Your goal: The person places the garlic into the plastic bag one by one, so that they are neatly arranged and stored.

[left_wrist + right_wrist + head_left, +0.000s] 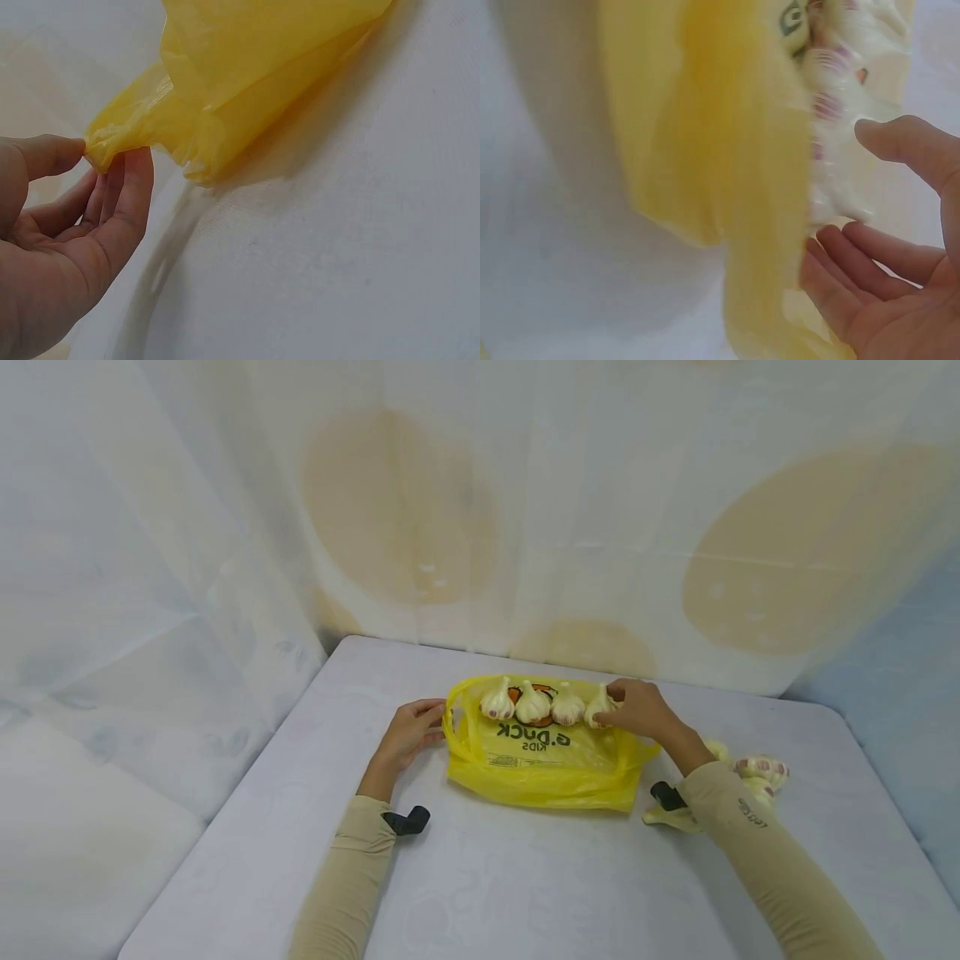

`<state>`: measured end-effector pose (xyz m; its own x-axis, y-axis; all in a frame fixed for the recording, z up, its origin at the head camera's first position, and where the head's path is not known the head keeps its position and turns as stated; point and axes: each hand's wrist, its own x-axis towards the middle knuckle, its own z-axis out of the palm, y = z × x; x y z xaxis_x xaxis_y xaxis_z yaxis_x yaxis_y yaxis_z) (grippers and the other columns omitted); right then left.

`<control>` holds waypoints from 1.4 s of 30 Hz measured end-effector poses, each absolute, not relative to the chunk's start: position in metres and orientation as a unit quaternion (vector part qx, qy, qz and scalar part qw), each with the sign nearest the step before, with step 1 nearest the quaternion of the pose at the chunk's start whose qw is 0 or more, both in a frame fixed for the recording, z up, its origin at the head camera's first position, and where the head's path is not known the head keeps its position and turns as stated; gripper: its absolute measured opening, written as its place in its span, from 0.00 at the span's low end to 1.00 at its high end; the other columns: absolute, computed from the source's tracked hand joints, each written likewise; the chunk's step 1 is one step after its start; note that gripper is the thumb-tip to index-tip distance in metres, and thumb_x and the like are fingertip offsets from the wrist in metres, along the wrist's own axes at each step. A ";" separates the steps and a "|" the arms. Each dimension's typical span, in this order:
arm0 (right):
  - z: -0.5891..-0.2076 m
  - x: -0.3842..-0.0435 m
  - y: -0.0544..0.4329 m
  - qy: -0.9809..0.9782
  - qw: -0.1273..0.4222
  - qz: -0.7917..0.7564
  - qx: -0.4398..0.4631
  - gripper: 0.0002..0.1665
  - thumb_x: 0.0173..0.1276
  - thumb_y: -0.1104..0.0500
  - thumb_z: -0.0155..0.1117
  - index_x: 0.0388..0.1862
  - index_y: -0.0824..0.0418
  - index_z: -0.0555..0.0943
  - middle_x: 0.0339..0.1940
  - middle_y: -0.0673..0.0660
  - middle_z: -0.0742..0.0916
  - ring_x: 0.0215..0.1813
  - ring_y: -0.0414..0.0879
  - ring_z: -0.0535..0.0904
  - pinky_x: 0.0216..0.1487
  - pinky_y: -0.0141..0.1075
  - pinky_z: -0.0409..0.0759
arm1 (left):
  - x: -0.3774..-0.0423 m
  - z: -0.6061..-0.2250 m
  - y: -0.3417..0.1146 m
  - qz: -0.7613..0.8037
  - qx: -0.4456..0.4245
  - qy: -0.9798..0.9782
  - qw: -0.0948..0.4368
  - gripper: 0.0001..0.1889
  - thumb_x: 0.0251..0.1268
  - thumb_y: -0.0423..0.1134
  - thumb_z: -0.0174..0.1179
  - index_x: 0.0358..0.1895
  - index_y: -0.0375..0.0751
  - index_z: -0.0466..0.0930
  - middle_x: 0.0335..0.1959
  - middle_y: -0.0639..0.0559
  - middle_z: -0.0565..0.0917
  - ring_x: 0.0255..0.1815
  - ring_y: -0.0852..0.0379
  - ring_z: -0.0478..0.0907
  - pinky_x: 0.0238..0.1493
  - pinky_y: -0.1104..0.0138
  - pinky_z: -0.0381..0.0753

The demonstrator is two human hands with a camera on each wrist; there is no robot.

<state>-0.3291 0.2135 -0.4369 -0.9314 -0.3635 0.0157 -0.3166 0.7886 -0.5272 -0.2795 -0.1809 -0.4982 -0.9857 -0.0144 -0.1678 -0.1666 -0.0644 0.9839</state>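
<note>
A yellow plastic bag [540, 785] lies on the table, its printed lettering reversed. Across its upper part, garlic bulbs [533, 703] stand in a row. My left hand [408, 735] pinches the bag's handle [142, 112] at the left side, between thumb and fingertips. At the right end of the row, my right hand [637, 710] has thumb and fingers on either side of the last garlic bulb [840, 184]. The bag's yellow film hides part of the bulbs in the right wrist view.
More garlic bulbs [761, 768] lie on the table at the right, partly hidden behind my right forearm. The white table [525, 885] meets a hanging patterned curtain [585, 527] at the back, with pale cloth on both sides.
</note>
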 end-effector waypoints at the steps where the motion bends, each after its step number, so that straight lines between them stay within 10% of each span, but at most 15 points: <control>1: -0.434 -0.328 0.213 0.945 0.042 -0.271 -0.179 0.38 0.62 0.51 0.72 0.62 0.75 0.72 0.58 0.73 0.79 0.59 0.66 0.74 0.57 0.57 0.75 | -0.280 -0.498 -0.181 0.727 -0.066 0.681 0.052 0.16 0.73 0.42 0.57 0.58 0.39 0.78 0.54 0.43 0.79 0.52 0.48 0.78 0.50 0.60 0.82; 25: -0.356 -0.290 0.253 0.948 -0.006 -0.275 -0.163 0.39 0.67 0.46 0.67 0.65 0.72 0.70 0.60 0.73 0.77 0.57 0.67 0.77 0.54 0.55 0.78 | -0.281 -0.494 -0.184 0.732 -0.061 0.676 0.057 0.18 0.73 0.41 0.57 0.60 0.37 0.76 0.55 0.42 0.78 0.53 0.48 0.77 0.50 0.59 0.82; 42: -0.375 -0.267 0.312 0.957 0.002 -0.220 -0.188 0.37 0.62 0.49 0.72 0.63 0.69 0.73 0.60 0.71 0.77 0.57 0.69 0.75 0.54 0.60 0.76 | -0.282 -0.493 -0.190 0.726 -0.072 0.681 0.061 0.18 0.73 0.42 0.57 0.60 0.38 0.76 0.56 0.43 0.77 0.55 0.49 0.76 0.49 0.62 0.83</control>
